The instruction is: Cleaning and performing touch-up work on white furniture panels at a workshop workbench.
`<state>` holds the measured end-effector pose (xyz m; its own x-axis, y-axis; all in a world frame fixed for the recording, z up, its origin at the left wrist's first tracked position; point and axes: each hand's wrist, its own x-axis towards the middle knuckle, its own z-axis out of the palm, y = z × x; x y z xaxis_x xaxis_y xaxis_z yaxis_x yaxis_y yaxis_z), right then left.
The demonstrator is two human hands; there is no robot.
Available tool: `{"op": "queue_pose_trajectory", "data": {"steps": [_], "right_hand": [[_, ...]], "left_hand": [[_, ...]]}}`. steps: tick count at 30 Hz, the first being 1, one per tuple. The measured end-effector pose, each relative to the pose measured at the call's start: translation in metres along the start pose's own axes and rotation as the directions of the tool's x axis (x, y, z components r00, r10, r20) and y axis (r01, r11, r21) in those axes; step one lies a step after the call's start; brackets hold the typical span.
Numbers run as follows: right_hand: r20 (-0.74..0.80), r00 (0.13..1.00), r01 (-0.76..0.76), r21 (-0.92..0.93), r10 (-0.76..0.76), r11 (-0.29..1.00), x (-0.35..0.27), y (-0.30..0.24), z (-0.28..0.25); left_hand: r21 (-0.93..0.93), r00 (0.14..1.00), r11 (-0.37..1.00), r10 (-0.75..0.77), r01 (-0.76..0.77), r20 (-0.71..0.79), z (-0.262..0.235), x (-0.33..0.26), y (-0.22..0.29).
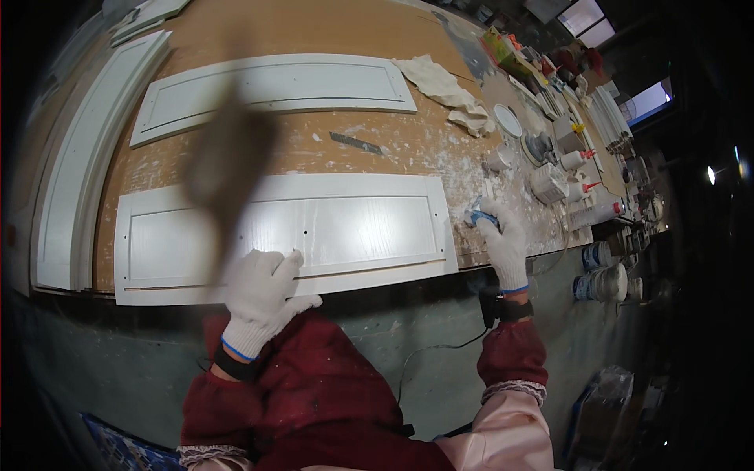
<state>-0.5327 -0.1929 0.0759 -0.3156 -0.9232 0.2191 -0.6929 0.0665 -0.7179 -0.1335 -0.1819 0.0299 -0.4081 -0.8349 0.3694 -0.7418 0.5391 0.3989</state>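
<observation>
On the white panel, left hand rests; right hand grips a blue object.

We've a door panel on the workbench front edge | second panel behind it | rag back right | jars right | left hand on near panel | right hand just off its right end

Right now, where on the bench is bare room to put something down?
Bare board lies between the far panel and the near panel, around the scraper. The right end is crowded with tubs and bottles, past the rag. The left hand rests on the near panel.
</observation>
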Motion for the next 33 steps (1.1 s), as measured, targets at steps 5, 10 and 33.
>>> {"op": "queue_pose_trajectory", "data": {"steps": [5,10,33], "right_hand": [[0.034,0.999,0.002,0.099,-0.006,0.995,-0.002,-0.015,0.005],[0.058,0.998,0.021,-0.045,-0.018,0.999,0.006,-0.016,0.020],[0.198,0.979,0.070,-0.067,-0.055,0.995,0.039,-0.016,0.036]], "left_hand": [[-0.036,1.000,0.999,-0.025,0.026,0.019,-0.016,-0.029,0.000],[0.005,1.000,1.000,0.006,-0.006,0.019,-0.018,-0.037,-0.005],[0.174,0.987,0.985,-0.008,-0.020,0.161,-0.017,-0.044,-0.007]]}}
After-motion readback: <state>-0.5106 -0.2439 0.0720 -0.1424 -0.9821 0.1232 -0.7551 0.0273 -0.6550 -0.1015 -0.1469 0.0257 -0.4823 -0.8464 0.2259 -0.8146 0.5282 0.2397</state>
